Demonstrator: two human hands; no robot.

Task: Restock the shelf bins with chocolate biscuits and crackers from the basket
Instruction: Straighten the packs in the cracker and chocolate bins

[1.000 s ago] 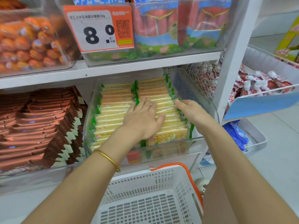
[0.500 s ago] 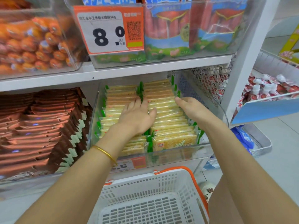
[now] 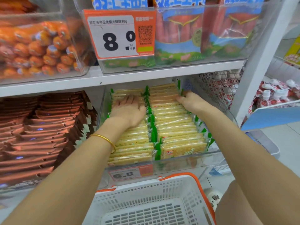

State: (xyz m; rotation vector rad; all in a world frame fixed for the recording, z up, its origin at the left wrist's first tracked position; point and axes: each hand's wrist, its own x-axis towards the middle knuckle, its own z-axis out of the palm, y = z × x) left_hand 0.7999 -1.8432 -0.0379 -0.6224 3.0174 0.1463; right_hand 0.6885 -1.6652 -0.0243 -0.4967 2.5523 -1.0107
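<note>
The basket [image 3: 142, 186] is cut off by the bottom edge.

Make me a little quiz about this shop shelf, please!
1. True or false: the left hand lies flat on the left row of cracker packs.
2. What fills the bin to the left of the crackers? A) orange sausages B) brown packets C) white bottles
3. Fill in: the price tag on the cracker bin reads ___.
Key: 1 true; 2 B, the brown packets; 3 6.5.
</note>
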